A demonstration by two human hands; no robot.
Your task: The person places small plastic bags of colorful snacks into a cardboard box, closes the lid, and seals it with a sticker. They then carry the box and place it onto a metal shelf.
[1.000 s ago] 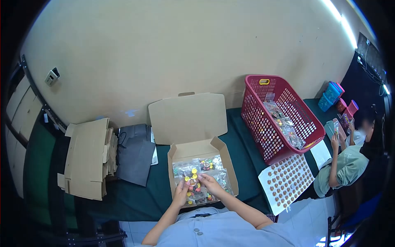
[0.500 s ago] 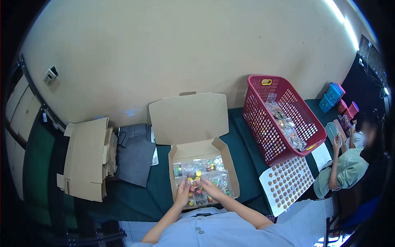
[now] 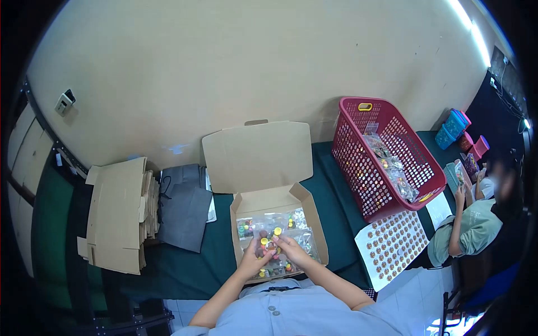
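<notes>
Both of my hands hold one clear plastic bag [image 3: 265,231] with small yellow, brown and pink pieces inside and a round sticker on it. My left hand [image 3: 254,261] pinches its left side, and my right hand [image 3: 294,252] grips its right side. Below the bag is an open cardboard box [image 3: 320,239] with its lid [image 3: 258,157] tipped back toward the wall. Several similar bags [image 3: 295,218] of colourful pieces lie inside the box, partly hidden by my hands.
A maroon laundry basket [image 3: 358,179] with several filled bags stands on the right, beside a sheet of round stickers [image 3: 390,246]. Flattened cardboard boxes [image 3: 115,215] and dark grey bags [image 3: 182,213] lie left. At far right sits a person in a green top [image 3: 476,227], holding a bag.
My hands and the held bag have shifted slightly up and to the right over the box. The person at the right has raised a bag into clearer view.
</notes>
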